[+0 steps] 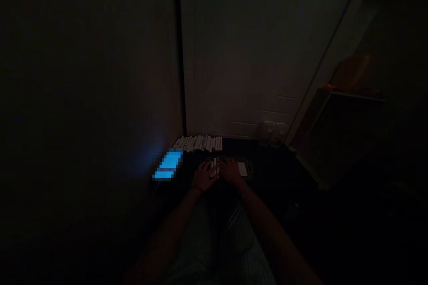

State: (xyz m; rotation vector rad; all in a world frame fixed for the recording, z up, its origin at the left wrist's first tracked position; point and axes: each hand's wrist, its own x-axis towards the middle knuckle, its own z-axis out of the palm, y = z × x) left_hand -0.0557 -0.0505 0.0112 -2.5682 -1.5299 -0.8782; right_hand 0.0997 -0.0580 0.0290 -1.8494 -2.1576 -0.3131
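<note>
The scene is very dark, so fine detail is lost. My left hand lies over the left part of a shallow clear-edged tray, fingers stretched forward and apart. My right hand rests just right of it, its fingers also extended and lying flat. Between the hands, several white marker-like sticks lie side by side, touched by the fingers of both. A white card or label shows in the tray, right of my right hand. Some fingertips are hard to make out.
A row of white marker-like sticks lies along the wall. To the left glows a blurred blue screen. Clear packages stand against the wall on the right. A dark cabinet is farther right.
</note>
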